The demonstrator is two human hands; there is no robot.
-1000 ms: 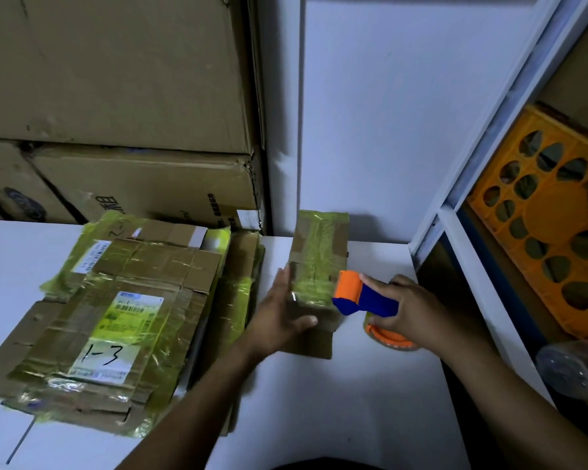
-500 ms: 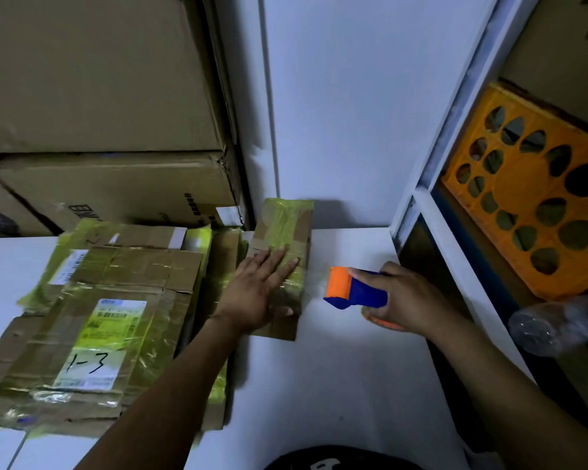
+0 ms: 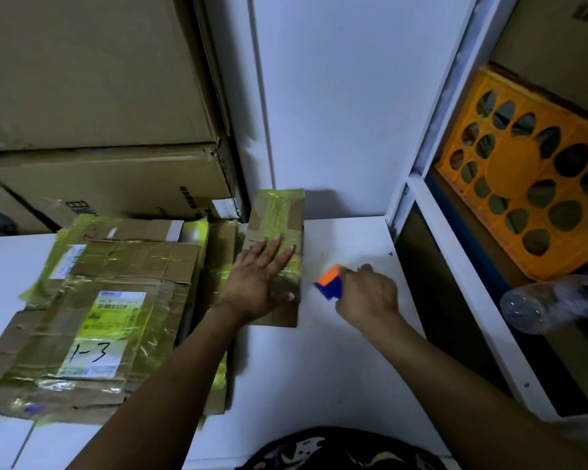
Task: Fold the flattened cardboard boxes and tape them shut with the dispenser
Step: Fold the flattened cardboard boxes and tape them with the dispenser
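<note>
The small taped cardboard box [image 3: 279, 218] lies on the white table [image 3: 336, 368] by the back wall, just right of the pile of flattened boxes [image 3: 109, 317]. My left grip [image 3: 257, 283] is released, fingers straight, palm pressing flat on the box's near half. My right grip [image 3: 367, 296] grasps the blue and orange tape dispenser [image 3: 330, 283], just right of the box, not touching it. Big cartons [image 3: 99, 79] stand behind the pile; an orange crate [image 3: 523, 174] sits in the shelving at right.

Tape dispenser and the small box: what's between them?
Only a narrow strip of bare white table separates the tape dispenser from the small box, per the head view.
</note>
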